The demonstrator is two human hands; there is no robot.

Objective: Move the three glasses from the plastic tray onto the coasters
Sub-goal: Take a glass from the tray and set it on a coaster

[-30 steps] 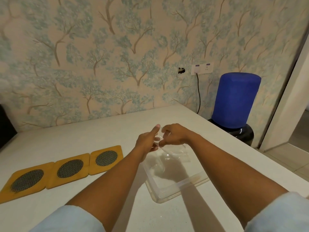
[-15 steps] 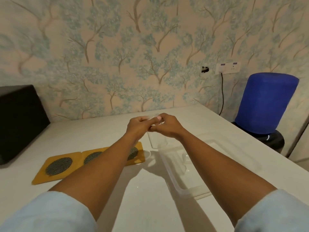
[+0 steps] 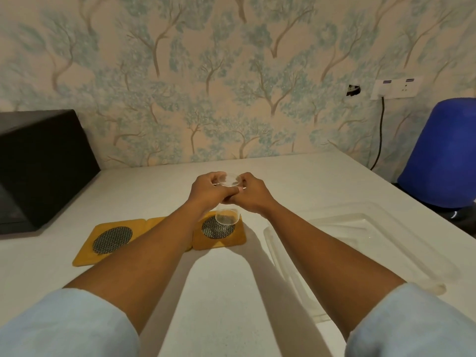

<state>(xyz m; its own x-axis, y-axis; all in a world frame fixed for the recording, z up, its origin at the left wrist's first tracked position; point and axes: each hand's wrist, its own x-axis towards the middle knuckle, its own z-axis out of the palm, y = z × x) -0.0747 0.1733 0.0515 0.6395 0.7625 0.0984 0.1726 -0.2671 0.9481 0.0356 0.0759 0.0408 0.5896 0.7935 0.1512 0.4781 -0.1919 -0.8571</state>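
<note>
Both hands hold a clear glass by its rim. My left hand pinches the left side and my right hand the right side. The glass's base hangs just over the dark mesh of the right coaster; whether it touches, I cannot tell. Three yellow wooden coasters lie in a row. The left coaster is bare, and my left forearm hides most of the middle coaster. The clear plastic tray lies to the right; I make out no glasses in it.
A black box stands at the back left on the white table. A blue covered water bottle stands beyond the table's right edge. A wall socket with a black cable is on the patterned wall.
Both hands lifted the glass out of the tray and carried it left, to above the right coaster. The view swung left, bringing the black box into sight.
</note>
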